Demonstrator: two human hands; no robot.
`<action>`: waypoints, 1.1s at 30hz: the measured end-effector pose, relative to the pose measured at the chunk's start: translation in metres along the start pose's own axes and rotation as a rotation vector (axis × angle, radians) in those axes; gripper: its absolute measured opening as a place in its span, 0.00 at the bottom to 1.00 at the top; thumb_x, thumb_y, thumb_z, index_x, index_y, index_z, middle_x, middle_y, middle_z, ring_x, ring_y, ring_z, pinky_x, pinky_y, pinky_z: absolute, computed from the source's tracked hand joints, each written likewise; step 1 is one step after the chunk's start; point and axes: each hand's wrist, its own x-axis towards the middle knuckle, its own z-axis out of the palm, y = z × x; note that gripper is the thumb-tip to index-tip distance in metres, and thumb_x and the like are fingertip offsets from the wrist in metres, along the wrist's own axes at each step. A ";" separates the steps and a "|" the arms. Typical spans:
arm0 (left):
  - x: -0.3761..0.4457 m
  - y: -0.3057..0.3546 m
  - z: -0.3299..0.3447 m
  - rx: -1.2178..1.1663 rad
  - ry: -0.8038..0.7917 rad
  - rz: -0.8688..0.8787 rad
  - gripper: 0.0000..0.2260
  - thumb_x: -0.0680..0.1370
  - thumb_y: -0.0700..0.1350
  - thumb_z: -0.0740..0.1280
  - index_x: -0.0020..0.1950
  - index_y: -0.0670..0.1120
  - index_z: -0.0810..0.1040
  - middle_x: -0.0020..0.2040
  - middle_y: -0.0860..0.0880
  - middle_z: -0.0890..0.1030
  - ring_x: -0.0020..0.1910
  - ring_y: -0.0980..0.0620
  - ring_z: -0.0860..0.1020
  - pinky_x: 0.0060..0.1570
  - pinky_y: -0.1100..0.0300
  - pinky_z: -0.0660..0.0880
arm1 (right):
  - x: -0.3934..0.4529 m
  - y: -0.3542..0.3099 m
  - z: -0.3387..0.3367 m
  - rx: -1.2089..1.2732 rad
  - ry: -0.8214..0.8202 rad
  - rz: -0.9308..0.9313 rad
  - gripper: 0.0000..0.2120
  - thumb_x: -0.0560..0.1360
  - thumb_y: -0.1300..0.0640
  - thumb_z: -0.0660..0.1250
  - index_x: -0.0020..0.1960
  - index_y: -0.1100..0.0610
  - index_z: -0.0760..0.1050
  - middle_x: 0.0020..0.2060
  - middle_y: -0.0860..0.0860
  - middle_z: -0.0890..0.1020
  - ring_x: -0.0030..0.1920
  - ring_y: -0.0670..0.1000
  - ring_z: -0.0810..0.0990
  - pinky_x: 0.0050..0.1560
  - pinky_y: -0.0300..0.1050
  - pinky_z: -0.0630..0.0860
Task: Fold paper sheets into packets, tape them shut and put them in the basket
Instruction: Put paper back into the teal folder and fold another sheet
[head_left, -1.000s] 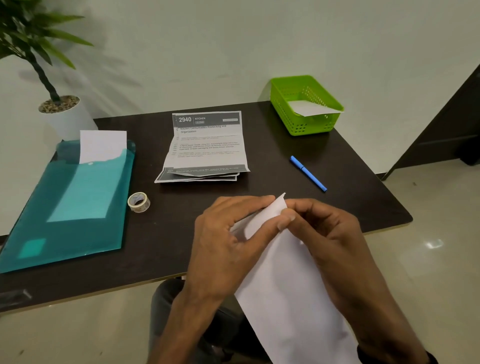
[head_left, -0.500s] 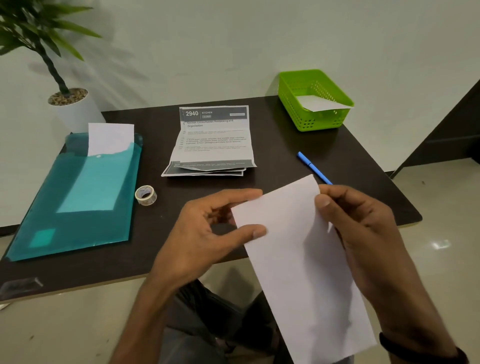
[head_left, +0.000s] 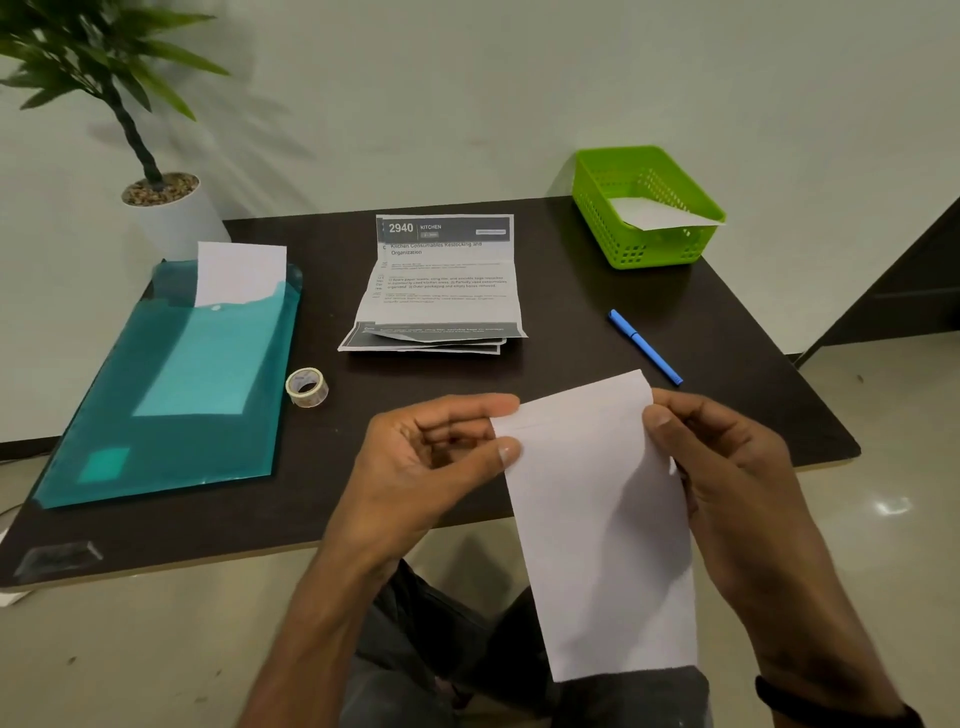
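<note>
Head cam | both hands, left (head_left: 436, 457) and right (head_left: 727, 467), pinching sheet (head_left: 597, 519) midair | no table (head_left: 571, 353) support, so fold could easily go crooked

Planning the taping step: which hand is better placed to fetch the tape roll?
Probably the left hand: the tape roll lies on the table just to its left. The right hand, pinching the folded sheet, would have to cross over.

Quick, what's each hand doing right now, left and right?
Left hand: pinching the left edge of the folded white paper.
Right hand: gripping the paper's right edge.
</note>
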 end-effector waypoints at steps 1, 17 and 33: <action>0.001 -0.002 0.001 -0.001 0.019 -0.001 0.14 0.72 0.40 0.76 0.56 0.49 0.86 0.49 0.51 0.88 0.52 0.53 0.86 0.49 0.65 0.81 | 0.000 0.000 0.000 -0.004 -0.002 -0.006 0.10 0.69 0.45 0.70 0.49 0.43 0.83 0.43 0.35 0.86 0.47 0.40 0.84 0.45 0.39 0.77; 0.007 -0.021 0.011 0.130 0.300 0.070 0.04 0.75 0.44 0.76 0.49 0.50 0.86 0.55 0.55 0.82 0.54 0.59 0.81 0.47 0.71 0.77 | -0.007 0.000 0.017 -0.056 -0.237 -0.055 0.27 0.62 0.51 0.79 0.60 0.44 0.79 0.44 0.35 0.86 0.47 0.42 0.87 0.37 0.36 0.81; 0.012 -0.023 0.021 -0.206 0.418 -0.213 0.05 0.77 0.46 0.74 0.53 0.50 0.85 0.45 0.54 0.87 0.46 0.54 0.85 0.42 0.57 0.81 | 0.017 -0.002 0.029 -0.303 -0.219 -0.236 0.08 0.72 0.48 0.76 0.49 0.42 0.79 0.41 0.29 0.83 0.47 0.37 0.84 0.37 0.30 0.80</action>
